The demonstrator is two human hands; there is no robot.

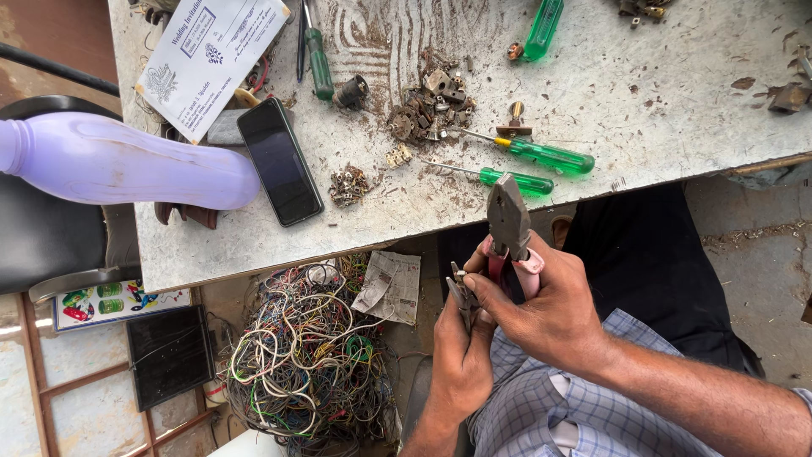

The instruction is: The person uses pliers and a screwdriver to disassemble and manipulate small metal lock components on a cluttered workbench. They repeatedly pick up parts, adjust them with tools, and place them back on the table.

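1. Head view: right hand (545, 309) wrapped tight around pink-handled pliers (509, 224), nose pointing up toward bench (677, 110)
2. Left hand (461, 355) pinching small metal part (463, 292) just below pliers, over lap, off the bench
3. Progress, judging by layout: pile of stripped brass bits (430, 106) on bench looks done; part in hand being worked; tangled wire heap (309, 355) on floor untouched
4. Labels: white printed card (211, 55) top left, beside black phone (280, 161); lilac plastic bottle (127, 161) lying on its side at left edge; folded newspaper scrap (389, 286) by the wires
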